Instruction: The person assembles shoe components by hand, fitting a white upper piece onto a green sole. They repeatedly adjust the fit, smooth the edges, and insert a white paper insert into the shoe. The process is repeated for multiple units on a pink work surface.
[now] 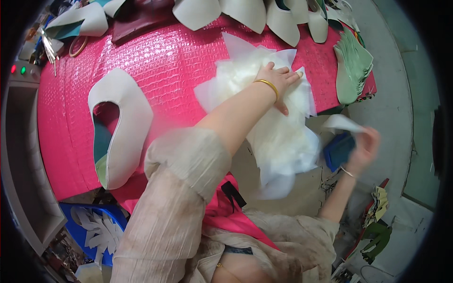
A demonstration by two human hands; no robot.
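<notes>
My left hand lies flat with spread fingers on a loose pile of thin translucent white sheets. The pile fans out over the pink table's near right edge, and its lower part hangs past that edge. To the right, clear of the table, my right hand is smeared by motion. Its fingers pinch a small white sheet that sticks out to the left. A white shoe upper with a teal lining lies left of my left forearm, touched by neither hand.
Several white shoe uppers line the far edge of the pink table. A stack of pale green cut pieces sits at its right corner. Scissors lie far left. A blue bin stands under my right hand; another bin holds white scraps.
</notes>
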